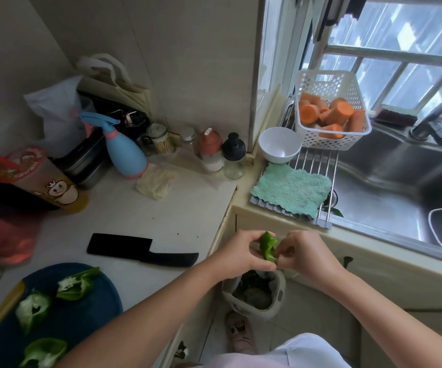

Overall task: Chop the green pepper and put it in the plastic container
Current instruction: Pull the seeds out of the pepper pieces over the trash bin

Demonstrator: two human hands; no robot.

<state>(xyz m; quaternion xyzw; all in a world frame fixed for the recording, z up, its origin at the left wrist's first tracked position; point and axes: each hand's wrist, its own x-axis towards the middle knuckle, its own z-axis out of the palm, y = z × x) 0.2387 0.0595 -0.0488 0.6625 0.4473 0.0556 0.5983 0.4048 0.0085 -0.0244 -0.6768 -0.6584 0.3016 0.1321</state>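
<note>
Head view: cups a green pepper piece (267,249) in the left hand (241,254), fingers curled round it, and pinches its inner side with thumb and fingertips of the right hand (307,252), out past the counter edge, above a lined waste bin (254,293). Down left, three more pepper pieces (77,284) lying on the blue cutting board (103,296), with the black knife (140,249) flat on the counter just beyond. Well apart, on the rack over the sink, a white plastic basket (331,83) holding carrot chunks (331,114).
</note>
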